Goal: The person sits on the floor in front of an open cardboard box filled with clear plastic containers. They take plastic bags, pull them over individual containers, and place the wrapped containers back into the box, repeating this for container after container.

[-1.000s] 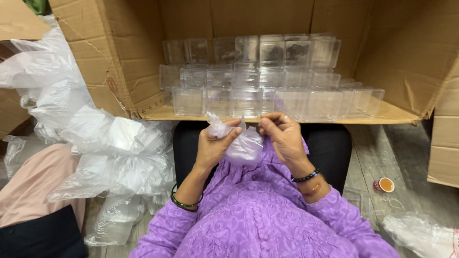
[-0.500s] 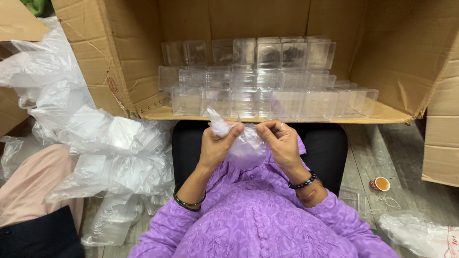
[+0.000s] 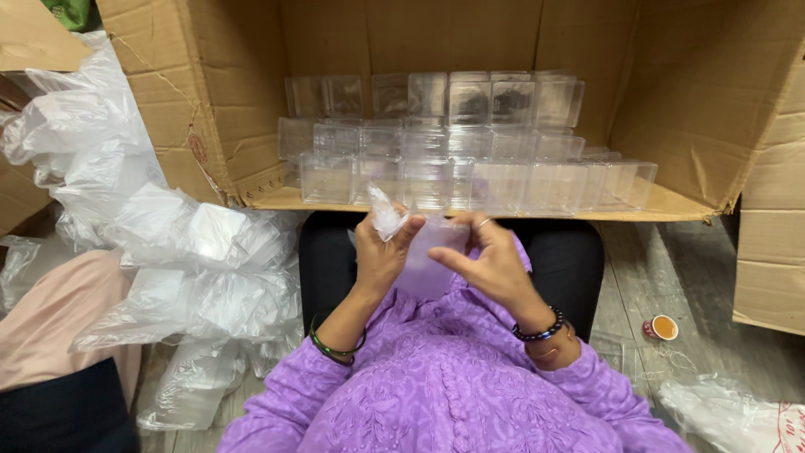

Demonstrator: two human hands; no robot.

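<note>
Your left hand (image 3: 381, 256) and right hand (image 3: 490, 264) both pinch the clear plastic bag (image 3: 419, 252) shut-fingered; you seem mid-unwrapping, so next peel it gently apart.

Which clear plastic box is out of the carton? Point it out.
The clear box held between the left hand and right hand; all others sit stacked inside the carton.

I have one view only, from the head, looking steeply down over the lap. It sits close above the hands (image 3: 436, 260) and faces the open box (image 3: 210, 126) ahead.
</note>
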